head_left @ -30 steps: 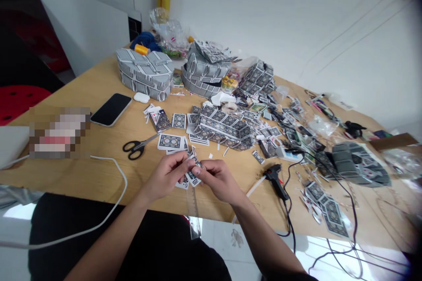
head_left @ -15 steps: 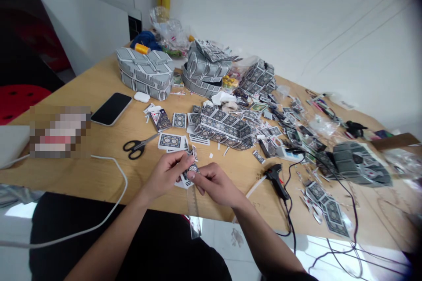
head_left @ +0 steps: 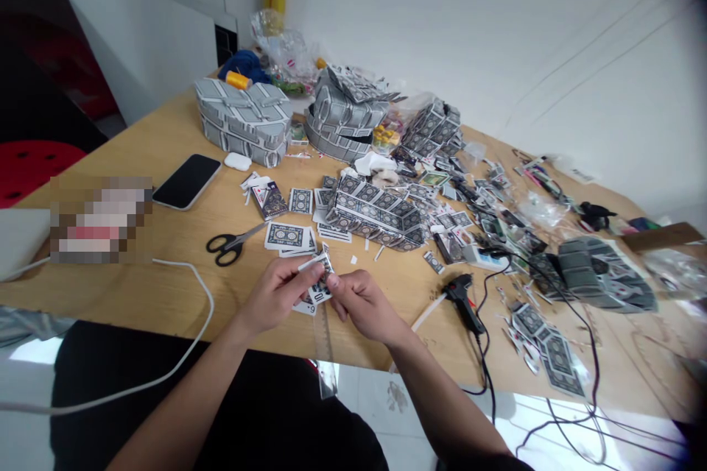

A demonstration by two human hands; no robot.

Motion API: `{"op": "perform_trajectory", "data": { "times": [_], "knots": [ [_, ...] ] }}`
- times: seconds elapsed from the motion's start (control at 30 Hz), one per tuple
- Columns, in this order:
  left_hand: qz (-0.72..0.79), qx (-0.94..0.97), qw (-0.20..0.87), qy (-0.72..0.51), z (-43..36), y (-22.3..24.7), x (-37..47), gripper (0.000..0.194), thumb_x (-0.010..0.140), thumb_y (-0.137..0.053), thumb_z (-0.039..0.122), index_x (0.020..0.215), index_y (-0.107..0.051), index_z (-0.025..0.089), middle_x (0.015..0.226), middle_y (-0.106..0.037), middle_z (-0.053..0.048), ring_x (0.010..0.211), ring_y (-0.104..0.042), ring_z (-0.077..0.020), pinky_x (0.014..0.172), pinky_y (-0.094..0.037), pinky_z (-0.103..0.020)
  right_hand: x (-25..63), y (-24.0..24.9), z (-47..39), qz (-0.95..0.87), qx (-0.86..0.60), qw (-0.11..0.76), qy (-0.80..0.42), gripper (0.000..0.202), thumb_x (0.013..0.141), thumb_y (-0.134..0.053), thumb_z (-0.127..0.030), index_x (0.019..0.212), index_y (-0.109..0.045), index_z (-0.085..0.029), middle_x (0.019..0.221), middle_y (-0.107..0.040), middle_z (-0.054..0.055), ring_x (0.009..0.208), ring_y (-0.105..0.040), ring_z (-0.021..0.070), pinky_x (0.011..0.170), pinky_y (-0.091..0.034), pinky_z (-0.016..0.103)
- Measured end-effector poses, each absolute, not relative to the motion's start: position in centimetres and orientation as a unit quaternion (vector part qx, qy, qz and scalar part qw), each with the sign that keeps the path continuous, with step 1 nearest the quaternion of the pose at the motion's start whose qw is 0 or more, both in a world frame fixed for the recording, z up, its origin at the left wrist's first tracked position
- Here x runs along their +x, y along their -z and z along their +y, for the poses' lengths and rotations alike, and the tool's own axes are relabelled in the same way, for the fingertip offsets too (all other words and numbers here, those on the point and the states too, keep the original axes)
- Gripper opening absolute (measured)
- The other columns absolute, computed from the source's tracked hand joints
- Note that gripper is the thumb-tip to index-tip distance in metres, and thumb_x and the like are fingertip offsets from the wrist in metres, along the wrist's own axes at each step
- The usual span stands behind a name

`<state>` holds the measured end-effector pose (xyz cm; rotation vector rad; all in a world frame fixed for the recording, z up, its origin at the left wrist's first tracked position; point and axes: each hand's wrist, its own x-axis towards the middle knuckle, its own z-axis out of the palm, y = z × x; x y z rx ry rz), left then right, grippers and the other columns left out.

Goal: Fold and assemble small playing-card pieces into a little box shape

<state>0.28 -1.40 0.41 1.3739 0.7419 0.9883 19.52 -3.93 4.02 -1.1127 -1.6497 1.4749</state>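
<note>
On the left of the wooden table (head_left: 166, 132) a white cable (head_left: 182, 287) curves past a dark phone (head_left: 186, 182). Black-handled scissors (head_left: 227, 245) lie just ahead of my left hand (head_left: 273, 296). My left hand's fingers are closed, pinching the small folded playing card (head_left: 319, 274) at its left edge. My right hand (head_left: 361, 304) meets it, thumb and forefinger closed on the same card from the right. The card is held just above the near table edge, over a few loose cards. A clear ruler (head_left: 324, 353) overhangs the edge beneath. Further right lies a black glue gun (head_left: 462, 298), then scattered card pieces (head_left: 546, 349).
</note>
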Motion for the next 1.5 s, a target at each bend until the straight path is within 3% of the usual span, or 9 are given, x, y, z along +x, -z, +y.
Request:
{"op": "perform_trajectory", "data": {
  "times": [0.2,0.3,0.5,0.63,0.77,0.97,1.13,1.37,1.5],
  "knots": [
    [0.342,0.587,0.598,-0.425,-1.2,-0.6,-0.1,0.058,0.103,-0.061,0.055,0.059,-0.053,0.018,0.051,-0.044,0.003,0.051,-0.04,-0.0096,0.05,-0.03,-0.026,19.5,-3.8,-3.9,-0.634,-0.436,0.302,-0.563,0.073,0.109,-0.047,-0.066,0.056,-0.061,-0.018,0.051,-0.043,-0.003,0.051,-0.037,0.0104,0.056,-0.029,0.029],
    [0.341,0.577,0.62,-0.407,-1.1,-0.5,-0.2,0.054,0.101,-0.063,0.053,0.06,-0.055,0.018,0.051,-0.046,0.003,0.049,-0.04,-0.0095,0.048,-0.028,-0.025,19.5,-3.8,-3.8,-0.629,-0.448,0.304,-0.559,0.064,0.107,-0.055,-0.063,0.064,-0.065,-0.017,0.056,-0.047,-0.003,0.055,-0.04,0.0108,0.057,-0.03,0.028],
    [0.303,0.579,0.678,-0.337,-0.9,-0.6,-0.6,0.049,0.096,-0.065,0.048,0.06,-0.052,0.018,0.052,-0.046,0.004,0.048,-0.043,-0.0092,0.046,-0.03,-0.022,19.4,-3.5,-3.7,-0.547,-0.438,0.362,-0.614,0.042,0.084,-0.09,-0.054,0.083,-0.068,-0.019,0.072,-0.056,-0.003,0.066,-0.048,0.0125,0.061,-0.036,0.027],
    [0.275,0.579,0.715,-0.278,-0.8,-0.8,-0.9,0.05,0.097,-0.063,0.052,0.062,-0.058,0.017,0.052,-0.051,0.002,0.046,-0.046,-0.01,0.044,-0.032,-0.023,20.0,-3.2,-3.7,-0.524,-0.435,0.342,-0.647,0.04,0.075,-0.098,-0.046,0.083,-0.069,-0.019,0.073,-0.061,-0.003,0.065,-0.051,0.012,0.061,-0.038,0.027],
    [0.27,0.574,0.732,-0.248,-0.9,-1.0,-0.8,0.058,0.098,-0.064,0.058,0.058,-0.059,0.016,0.049,-0.047,0.003,0.047,-0.041,-0.0087,0.047,-0.029,-0.023,20.3,-3.2,-3.6,-0.543,-0.434,0.317,-0.645,0.041,0.07,-0.101,-0.045,0.081,-0.073,-0.018,0.075,-0.069,0.0,0.068,-0.058,0.0143,0.064,-0.042,0.027],
    [0.253,0.576,0.743,-0.228,-1.1,-1.4,-0.6,0.066,0.099,-0.059,0.071,0.077,-0.081,0.012,0.059,-0.063,-0.004,0.051,-0.048,-0.0115,0.05,-0.033,-0.026,20.7,-3.1,-4.1,-0.559,-0.391,0.273,-0.678,0.046,0.096,-0.077,-0.057,0.075,-0.073,-0.016,0.063,-0.066,0.001,0.055,-0.045,0.0106,0.054,-0.033,0.026],
    [0.214,0.592,0.744,-0.223,-1.4,-1.1,-0.7,0.072,0.098,-0.054,0.077,0.063,-0.068,0.016,0.053,-0.059,-0.003,0.048,-0.051,-0.0123,0.048,-0.036,-0.026,20.9,-3.2,-4.3,-0.548,-0.385,0.297,-0.681,0.056,0.101,-0.067,-0.061,0.066,-0.065,-0.016,0.058,-0.05,-0.002,0.054,-0.039,0.0105,0.053,-0.029,0.027],
    [0.215,0.67,0.685,-0.189,-1.6,-1.4,-0.3,0.054,0.102,-0.063,0.05,0.059,-0.062,0.017,0.05,-0.059,0.0,0.046,-0.053,-0.0094,0.048,-0.038,-0.02,21.0,-3.5,-4.3,-0.589,-0.415,0.283,-0.633,0.064,0.106,-0.057,-0.064,0.063,-0.056,-0.017,0.06,-0.047,-0.003,0.057,-0.036,0.0098,0.056,-0.03,0.027],
    [0.23,0.65,0.697,-0.195,-1.5,-0.8,-0.3,0.052,0.101,-0.065,0.044,0.058,-0.063,0.017,0.049,-0.059,0.0,0.044,-0.052,-0.0091,0.047,-0.037,-0.02,20.9,-3.2,-4.5,-0.653,-0.438,0.278,-0.551,0.065,0.109,-0.049,-0.065,0.063,-0.05,-0.018,0.058,-0.042,-0.004,0.055,-0.036,0.0097,0.054,-0.029,0.027]
  ]
}}
